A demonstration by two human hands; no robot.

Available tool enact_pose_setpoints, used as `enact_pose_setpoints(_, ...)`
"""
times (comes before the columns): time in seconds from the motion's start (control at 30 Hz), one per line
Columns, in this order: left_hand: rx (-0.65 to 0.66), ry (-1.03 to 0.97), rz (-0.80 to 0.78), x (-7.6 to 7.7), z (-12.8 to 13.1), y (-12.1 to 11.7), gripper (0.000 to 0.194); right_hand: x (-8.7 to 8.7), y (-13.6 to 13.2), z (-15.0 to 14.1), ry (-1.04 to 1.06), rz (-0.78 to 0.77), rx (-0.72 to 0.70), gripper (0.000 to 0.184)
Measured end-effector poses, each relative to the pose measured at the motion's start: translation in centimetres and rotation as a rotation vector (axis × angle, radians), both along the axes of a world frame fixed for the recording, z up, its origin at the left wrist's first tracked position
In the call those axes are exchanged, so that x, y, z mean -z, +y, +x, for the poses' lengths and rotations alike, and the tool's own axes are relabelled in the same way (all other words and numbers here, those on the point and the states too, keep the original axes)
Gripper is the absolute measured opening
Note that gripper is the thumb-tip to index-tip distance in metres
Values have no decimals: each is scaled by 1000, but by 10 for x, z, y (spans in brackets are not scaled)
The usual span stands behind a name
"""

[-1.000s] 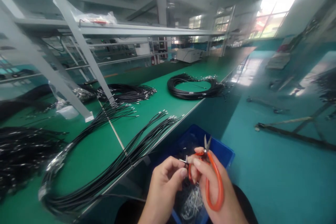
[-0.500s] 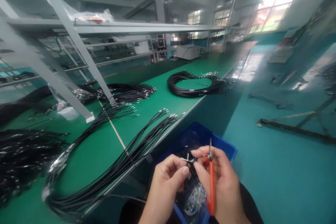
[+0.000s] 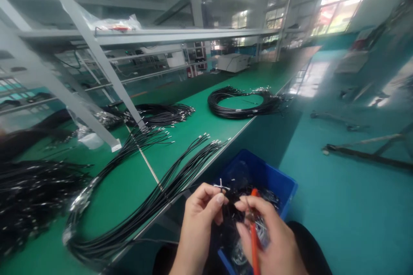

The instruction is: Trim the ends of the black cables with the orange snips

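My left hand [image 3: 197,219] pinches a thin black wire [image 3: 222,187] with a metal tip just above a blue bin [image 3: 284,189] on my lap. My right hand [image 3: 271,234] is closed round orange-handled snips [image 3: 253,232], its fingertips close to the left hand's. The snips' blades are hidden behind my fingers. The bin holds black wires and pale offcuts. A long bundle of black wires [image 3: 155,197] lies on the green bench [image 3: 206,124] to the left of my hands, its metal tips fanned out toward the bench edge.
A coil of black wire [image 3: 245,103] lies farther along the bench. More wire bundles [image 3: 161,114] and a heap at the left [image 3: 29,193] lie around a slanted white frame post [image 3: 97,64]. Teal floor [image 3: 348,206] spreads to the right.
The snips have dropped from upright with blades showing to low in my right hand. Both hands shifted slightly right and lower over the bin, the left still pinching the wire.
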State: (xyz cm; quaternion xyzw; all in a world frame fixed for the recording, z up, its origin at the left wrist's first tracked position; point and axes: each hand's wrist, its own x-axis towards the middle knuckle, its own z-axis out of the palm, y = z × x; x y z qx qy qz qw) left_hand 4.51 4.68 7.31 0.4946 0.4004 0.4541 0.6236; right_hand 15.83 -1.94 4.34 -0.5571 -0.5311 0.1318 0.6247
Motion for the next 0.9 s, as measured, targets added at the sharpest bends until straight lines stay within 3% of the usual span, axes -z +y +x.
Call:
enact_pose_setpoints(0.13, -13, 3, 62, 4, -2, 5, 7, -7, -10, -3, 521, -407, -386, 26)
enact_pose_setpoints(0.23, -40, 14, 106, 7, -2, 3, 4, -16, -7, 0, 669, -668, -518, 23)
enact_pose_setpoints(0.43, 4, 60, 109, 3, 2, -1, 5, -21, 4, 4, 797, -658, -549, 39)
enact_pose_setpoints(0.7, -13, 166, 126, 9, 6, 0, 7, -18, 8, 2, 790, -726, -452, 36)
enact_pose_setpoints(0.9, -22, 229, 165, 9, 6, 0, 7, -12, 8, 10, 764, -754, -542, 38)
